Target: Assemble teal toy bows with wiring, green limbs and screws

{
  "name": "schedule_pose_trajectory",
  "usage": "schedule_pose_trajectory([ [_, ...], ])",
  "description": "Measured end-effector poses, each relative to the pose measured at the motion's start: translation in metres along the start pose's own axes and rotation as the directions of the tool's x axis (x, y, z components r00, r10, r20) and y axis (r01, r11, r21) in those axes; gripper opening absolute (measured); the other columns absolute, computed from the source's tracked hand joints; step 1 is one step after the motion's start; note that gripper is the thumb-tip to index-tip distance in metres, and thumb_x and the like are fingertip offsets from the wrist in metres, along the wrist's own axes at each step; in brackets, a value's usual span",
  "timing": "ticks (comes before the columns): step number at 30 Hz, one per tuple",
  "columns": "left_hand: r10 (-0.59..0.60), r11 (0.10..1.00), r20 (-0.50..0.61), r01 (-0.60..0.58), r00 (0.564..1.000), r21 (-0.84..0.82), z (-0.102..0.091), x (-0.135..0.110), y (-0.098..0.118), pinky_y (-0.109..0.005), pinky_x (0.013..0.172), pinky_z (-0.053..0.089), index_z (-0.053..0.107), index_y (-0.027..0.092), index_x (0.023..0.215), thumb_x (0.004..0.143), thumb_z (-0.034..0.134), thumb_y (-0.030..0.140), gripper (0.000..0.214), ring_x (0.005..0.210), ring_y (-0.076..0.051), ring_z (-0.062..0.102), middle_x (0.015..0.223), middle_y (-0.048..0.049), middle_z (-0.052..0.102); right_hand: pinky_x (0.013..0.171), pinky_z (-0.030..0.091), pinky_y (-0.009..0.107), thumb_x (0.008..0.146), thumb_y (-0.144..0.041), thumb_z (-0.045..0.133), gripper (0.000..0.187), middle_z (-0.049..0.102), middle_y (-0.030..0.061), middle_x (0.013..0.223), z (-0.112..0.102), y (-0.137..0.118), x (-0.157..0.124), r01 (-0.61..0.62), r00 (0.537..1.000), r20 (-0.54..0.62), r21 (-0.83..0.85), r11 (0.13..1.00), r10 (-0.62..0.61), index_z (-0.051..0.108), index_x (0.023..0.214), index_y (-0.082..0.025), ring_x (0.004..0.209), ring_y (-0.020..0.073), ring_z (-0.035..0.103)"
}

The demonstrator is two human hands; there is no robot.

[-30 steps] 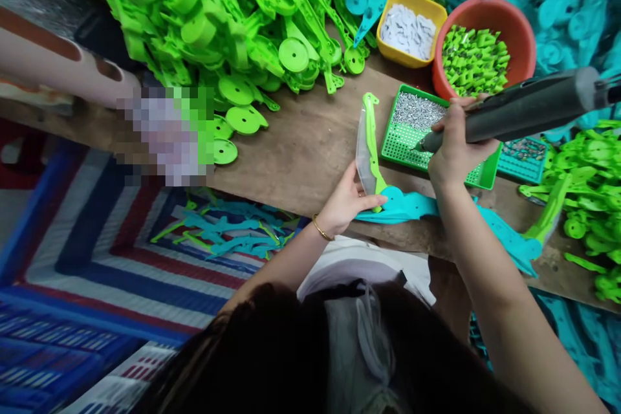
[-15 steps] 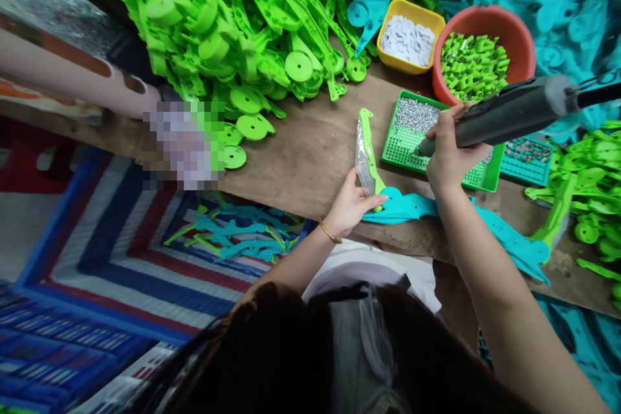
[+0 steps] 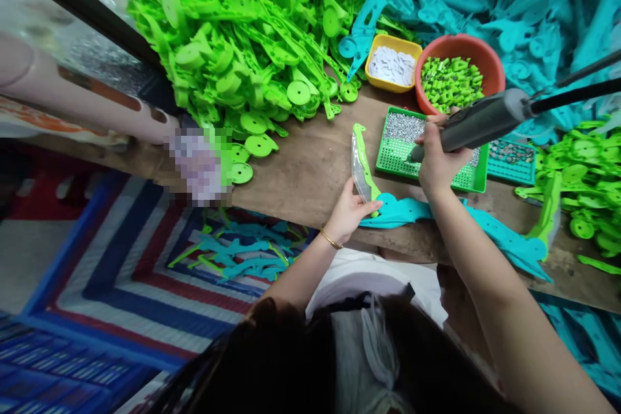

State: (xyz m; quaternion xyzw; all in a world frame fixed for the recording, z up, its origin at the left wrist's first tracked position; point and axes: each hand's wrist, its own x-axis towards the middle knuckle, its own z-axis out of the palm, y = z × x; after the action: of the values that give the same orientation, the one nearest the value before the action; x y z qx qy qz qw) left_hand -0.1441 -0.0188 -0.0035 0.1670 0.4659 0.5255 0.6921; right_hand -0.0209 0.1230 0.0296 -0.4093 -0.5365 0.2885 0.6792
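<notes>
My left hand (image 3: 350, 210) is closed on one end of a long blue plastic part (image 3: 400, 209), where a slim lime-green arm (image 3: 363, 158) with a clear strip along its side joins it. The blue part runs along the table's near edge, passing under my right forearm. Another green arm (image 3: 548, 207) stands at its right end. In my right hand (image 3: 439, 158) is a grey power screwdriver (image 3: 485, 119), tilted with its tip down over the green perforated tray (image 3: 395, 165). Small silver screws (image 3: 405, 126) lie in the far part of that tray. Contact between tip and tray cannot be made out.
Behind the tray stand a yellow bin (image 3: 405, 82) of white pieces and a red bowl (image 3: 497, 71) of green pieces. Piles of green parts (image 3: 242, 45) and blue parts (image 3: 514, 19) cover the back. A lined crate (image 3: 121, 297) is at lower left.
The whole view has shifted slightly, with the table items sitting a little lower and the containers further left. Both hands keep their holds, and the screwdriver tip stays over the tray.
</notes>
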Motion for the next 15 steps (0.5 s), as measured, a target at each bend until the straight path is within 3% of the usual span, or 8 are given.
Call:
schedule_pose_trajectory([
  [4,0.007,1.000,-0.009,-0.007,1.000,0.001,0.002,0.000,-0.001,-0.021,0.058,0.053,0.041,0.019,0.126,0.056,0.091,0.030,0.086,0.061,-0.011,0.067,0.078,0.0021,0.072,0.049,0.051,0.026,0.084,-0.038,0.067,0.031,0.064,-0.0021,0.091,-0.009,-0.035,-0.004,0.132,0.990,-0.045,0.038,0.991,-0.130,0.057,0.112,-0.029,0.049,0.0079,0.055],
  [9,0.021,1.000,-0.003,-0.021,1.000,-0.016,0.003,0.001,-0.002,-0.024,0.061,0.053,0.042,0.021,0.126,0.056,0.091,0.032,0.086,0.065,-0.014,0.069,0.081,0.0007,0.073,0.046,0.051,0.025,0.086,-0.038,0.066,0.041,0.062,-0.0027,0.090,-0.018,-0.083,-0.040,0.015,0.983,0.182,0.056,0.998,-0.025,0.053,0.124,-0.036,0.049,0.0078,0.053],
  [12,0.018,0.999,0.015,-0.018,1.000,-0.031,0.003,0.001,-0.001,-0.026,0.064,0.055,0.041,0.021,0.128,0.056,0.092,0.034,0.089,0.069,-0.016,0.071,0.084,-0.0004,0.073,0.049,0.053,0.026,0.084,-0.039,0.068,0.047,0.061,-0.0031,0.092,-0.021,-0.084,-0.058,0.036,0.966,0.254,0.094,0.995,-0.059,0.049,0.127,-0.039,0.052,0.0082,0.054],
  [15,0.029,0.998,0.029,-0.027,0.999,-0.049,0.003,0.002,-0.002,-0.027,0.067,0.055,0.042,0.021,0.126,0.056,0.092,0.035,0.087,0.072,-0.017,0.071,0.085,-0.0004,0.072,0.054,0.056,0.029,0.083,-0.043,0.068,0.048,0.059,-0.0037,0.091,-0.026,-0.069,-0.066,0.034,0.946,0.318,0.072,0.997,-0.055,0.048,0.126,-0.041,0.055,0.0091,0.055],
])
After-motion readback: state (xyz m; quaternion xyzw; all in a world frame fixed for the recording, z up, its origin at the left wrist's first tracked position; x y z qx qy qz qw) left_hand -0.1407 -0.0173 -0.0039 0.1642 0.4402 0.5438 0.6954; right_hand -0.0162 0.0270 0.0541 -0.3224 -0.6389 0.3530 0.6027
